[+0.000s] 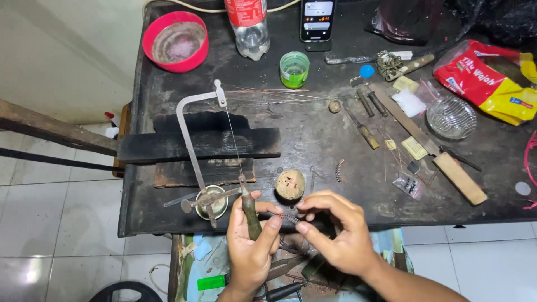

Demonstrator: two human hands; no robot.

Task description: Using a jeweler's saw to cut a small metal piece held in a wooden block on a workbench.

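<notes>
Head view. A dark, scuffed desk (313, 140) carries the clutter. At the far edge stand a red bowl (175, 41), a clear plastic bottle (249, 28), a phone (317, 19) propped upright and a small green cup (294, 69). To the right lie a flat file with a wooden handle (430, 146), a glass dish (451, 117) and a red and yellow packet (489, 78). A black wooden block (201, 144) juts leftward past the desk's edge, and a round cork-like disc (290, 184) sits just beyond the hands.

The left hand (251, 240) is closed around the greenish handle of a jeweller's saw (204, 145), whose metal frame reaches away over the block, its thin blade taut between the clamps. The right hand (338, 232) pinches one end of a small coiled wire (288, 218); the left fingertips meet its other end. The coil is short, dull brown and finely ribbed, held level just off the near edge of the desk, between both hands. A similar coil (339, 169) lies on the desk further right.

The desk's near edge runs directly under the hands; below it an open drawer (291, 268) holds pliers and scraps. White floor tiles (56, 223) lie open to the left.
</notes>
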